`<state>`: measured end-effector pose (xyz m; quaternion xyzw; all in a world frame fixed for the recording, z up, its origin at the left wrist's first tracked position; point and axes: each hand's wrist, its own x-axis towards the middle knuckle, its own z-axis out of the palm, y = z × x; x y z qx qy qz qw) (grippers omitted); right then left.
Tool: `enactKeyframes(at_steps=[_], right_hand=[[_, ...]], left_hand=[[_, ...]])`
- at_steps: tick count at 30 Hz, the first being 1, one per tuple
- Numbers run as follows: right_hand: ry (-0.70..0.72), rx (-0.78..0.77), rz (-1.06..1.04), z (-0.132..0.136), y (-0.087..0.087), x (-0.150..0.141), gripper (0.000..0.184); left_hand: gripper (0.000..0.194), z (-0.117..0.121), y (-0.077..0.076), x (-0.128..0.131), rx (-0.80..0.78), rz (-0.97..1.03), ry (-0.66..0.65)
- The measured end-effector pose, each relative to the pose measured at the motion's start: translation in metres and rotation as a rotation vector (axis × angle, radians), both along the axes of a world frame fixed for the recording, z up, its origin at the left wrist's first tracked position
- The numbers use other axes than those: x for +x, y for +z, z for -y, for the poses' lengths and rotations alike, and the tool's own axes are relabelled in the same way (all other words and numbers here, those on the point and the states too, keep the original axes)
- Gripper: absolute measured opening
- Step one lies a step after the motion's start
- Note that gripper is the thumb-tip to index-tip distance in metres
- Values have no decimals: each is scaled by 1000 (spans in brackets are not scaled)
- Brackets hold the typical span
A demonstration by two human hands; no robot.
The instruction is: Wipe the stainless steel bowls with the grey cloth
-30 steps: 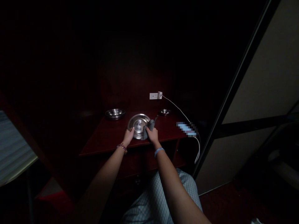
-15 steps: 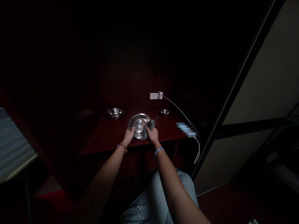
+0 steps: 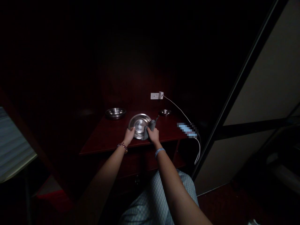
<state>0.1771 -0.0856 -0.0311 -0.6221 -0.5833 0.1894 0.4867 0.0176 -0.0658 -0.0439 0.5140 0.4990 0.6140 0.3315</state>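
Note:
A shiny round metal plate [image 3: 140, 125] is tilted up over the front of a dark red shelf [image 3: 98, 137]. My left hand [image 3: 128, 136] grips its lower left rim, thumb on the inner face. My right hand [image 3: 153, 135] is closed on a grey cloth [image 3: 152, 125], which wraps over the plate's right rim. The fingers behind the plate are hidden. Behind and to the left stands a stack of metal plates [image 3: 115, 113]. A small metal bowl [image 3: 165, 112] sits behind and to the right.
On the back wall is a white socket [image 3: 154, 96] with a plugged-in charger [image 3: 161, 95]. Its white cable [image 3: 175, 105] runs down to a blurred blue item [image 3: 187, 130] at the shelf's right. A sliding door panel [image 3: 255, 93] stands at the right, and a red container [image 3: 55, 195] is low on the left.
Almost nothing differs. The view has shifted very slightly; both hands keep the same hold on the plate and cloth.

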Motion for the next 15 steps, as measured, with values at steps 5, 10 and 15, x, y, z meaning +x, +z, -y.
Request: enactKeyframes(at_steps=[5, 10, 15], right_hand=[[-8, -14, 5, 0, 1, 0, 27], [-10, -37, 1, 4, 3, 1, 26], [-6, -35, -3, 8, 5, 0, 25]], left_hand=[[15, -4, -1, 0, -41, 16, 28], [23, -9, -2, -3, -117, 29, 80], [28, -11, -4, -5, -123, 28, 52]])
